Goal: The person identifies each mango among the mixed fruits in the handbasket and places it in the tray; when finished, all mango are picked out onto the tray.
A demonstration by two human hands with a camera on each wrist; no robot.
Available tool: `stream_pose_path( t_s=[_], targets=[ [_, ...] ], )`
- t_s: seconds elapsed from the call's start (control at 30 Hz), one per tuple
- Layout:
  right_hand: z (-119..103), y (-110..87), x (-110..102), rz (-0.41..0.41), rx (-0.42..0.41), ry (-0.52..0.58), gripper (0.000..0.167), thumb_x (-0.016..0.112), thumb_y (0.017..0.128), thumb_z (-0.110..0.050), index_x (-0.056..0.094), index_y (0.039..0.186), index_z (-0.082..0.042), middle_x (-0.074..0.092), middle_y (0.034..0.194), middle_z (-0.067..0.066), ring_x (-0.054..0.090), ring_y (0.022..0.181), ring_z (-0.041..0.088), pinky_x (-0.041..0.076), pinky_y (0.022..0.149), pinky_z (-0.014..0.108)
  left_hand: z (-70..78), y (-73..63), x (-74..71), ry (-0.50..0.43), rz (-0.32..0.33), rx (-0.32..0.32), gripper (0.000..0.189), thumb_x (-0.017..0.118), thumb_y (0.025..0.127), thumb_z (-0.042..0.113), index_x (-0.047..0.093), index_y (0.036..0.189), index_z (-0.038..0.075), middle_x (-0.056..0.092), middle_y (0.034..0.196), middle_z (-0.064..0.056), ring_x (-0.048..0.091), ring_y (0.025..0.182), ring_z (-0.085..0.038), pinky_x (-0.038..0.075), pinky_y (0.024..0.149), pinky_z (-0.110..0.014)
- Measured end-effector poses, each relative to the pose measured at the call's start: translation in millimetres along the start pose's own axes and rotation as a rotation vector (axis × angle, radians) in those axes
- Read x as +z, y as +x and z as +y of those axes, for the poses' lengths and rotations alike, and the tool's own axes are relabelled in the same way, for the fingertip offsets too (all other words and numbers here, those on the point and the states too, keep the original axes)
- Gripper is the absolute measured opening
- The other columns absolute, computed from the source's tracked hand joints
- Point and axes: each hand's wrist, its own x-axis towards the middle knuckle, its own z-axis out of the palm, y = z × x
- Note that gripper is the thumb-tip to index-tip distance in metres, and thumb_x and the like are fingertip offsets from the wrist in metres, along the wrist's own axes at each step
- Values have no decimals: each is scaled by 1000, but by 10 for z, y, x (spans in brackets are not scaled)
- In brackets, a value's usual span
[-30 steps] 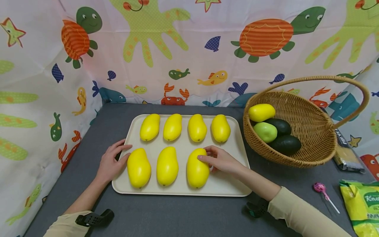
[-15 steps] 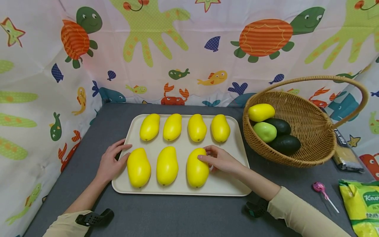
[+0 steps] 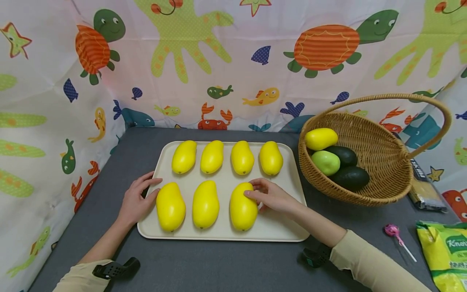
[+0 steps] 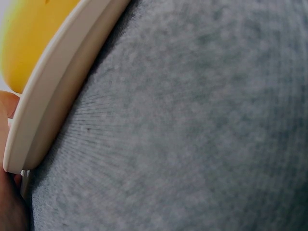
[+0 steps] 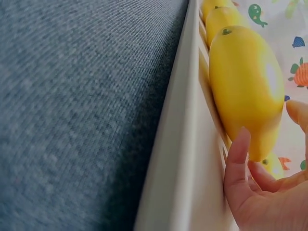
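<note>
A cream tray (image 3: 281, 227) carries several yellow mangoes in two rows. My left hand (image 3: 138, 199) grips the tray's left rim, and its thumb reaches inside beside the front-left mango (image 3: 171, 207). Part of that hand shows around the rim in the left wrist view; the other fingers are mostly hidden. At the right end of the front row, my right hand (image 3: 273, 196) holds a mango (image 3: 241, 209) that lies on the tray, thumb on top and fingers at its right side. A middle mango (image 3: 206, 205) lies between these two, untouched.
A tilted wicker basket (image 3: 383, 162) on the right contains a mango (image 3: 321, 138), a green fruit (image 3: 326, 163) and two dark avocado-like fruits (image 3: 351, 178). Near it are a packaged item (image 3: 427, 194), a lollipop (image 3: 393, 231) and a yellow-green packet (image 3: 443, 255). Patterned cloth (image 3: 233, 48) stands behind.
</note>
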Motion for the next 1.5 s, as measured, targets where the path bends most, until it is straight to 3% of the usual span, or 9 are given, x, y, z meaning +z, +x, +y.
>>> stream_pose_path(
  t_s=[0.13, 0.27, 0.47, 0.7, 0.83, 1.0, 1.13, 1.3, 1.5],
  targets=[
    [-6, -40, -38, 17, -39, 25, 55, 67, 91, -39, 51, 133, -7, 56, 123, 11, 57, 84, 25, 52, 66, 32, 4, -7, 0, -4, 0, 8, 29, 67, 90, 9, 68, 118, 3, 48, 141, -21, 40, 129, -43, 30, 100, -64],
    [-43, -117, -141, 51, -135, 22, 43, 64, 95, -31, 57, 127, -3, 59, 120, 14, 57, 86, 32, 53, 69, 33, 5, -14, -4, -6, 0, 12, 29, 67, 90, 9, 68, 118, 3, 49, 140, -21, 40, 129, -43, 30, 99, -64],
    [-159, -297, -387, 51, -254, 7, 30, 59, 98, -24, 63, 115, 1, 62, 115, 24, 54, 100, 41, 53, 76, 33, -4, -12, -3, -3, -5, 8, 29, 67, 90, 10, 68, 119, 4, 48, 141, -21, 40, 129, -43, 30, 100, -65],
    [-365, -556, -697, 63, -309, -85, 25, 59, 98, -22, 63, 113, -2, 65, 104, 12, 59, 87, 24, 54, 76, 34, -5, -6, 2, 7, -10, 5, 29, 67, 91, 10, 68, 119, 5, 48, 141, -20, 40, 129, -43, 29, 100, -64],
    [-509, -698, -921, 96, -327, -157, 27, 59, 99, -24, 63, 113, -1, 63, 101, 12, 59, 83, 25, 54, 74, 29, -1, -6, 4, 5, -7, 6, 29, 67, 91, 10, 68, 119, 5, 48, 141, -20, 40, 129, -43, 30, 99, -64],
    [-665, -791, -1259, 156, -315, -330, 30, 58, 99, -28, 64, 116, -3, 63, 104, 15, 60, 85, 28, 54, 72, 29, 3, -8, -3, 0, -7, 12, 29, 67, 90, 10, 68, 119, 4, 48, 141, -20, 40, 129, -43, 30, 99, -64],
    [-770, -759, -1544, 225, -248, -533, 35, 58, 98, -35, 65, 117, -6, 65, 106, 11, 61, 85, 25, 51, 71, 30, 5, -5, -6, 1, -10, 6, 29, 67, 91, 10, 68, 119, 5, 48, 141, -20, 40, 130, -42, 30, 100, -64],
    [-810, -593, -1874, 291, -131, -719, 48, 55, 97, -45, 63, 121, -4, 63, 113, 18, 58, 98, 34, 48, 80, 49, 10, 1, -5, 7, -7, 5, 29, 67, 91, 11, 68, 119, 5, 48, 141, -20, 40, 129, -42, 30, 100, -64],
    [-779, -344, -2184, 273, -11, -864, 62, 52, 97, -47, 51, 129, 6, 53, 126, 31, 49, 113, 47, 40, 91, 61, 11, -4, 2, 5, -12, 1, 29, 67, 91, 11, 68, 119, 5, 48, 141, -20, 40, 130, -42, 30, 100, -64]
  ],
)
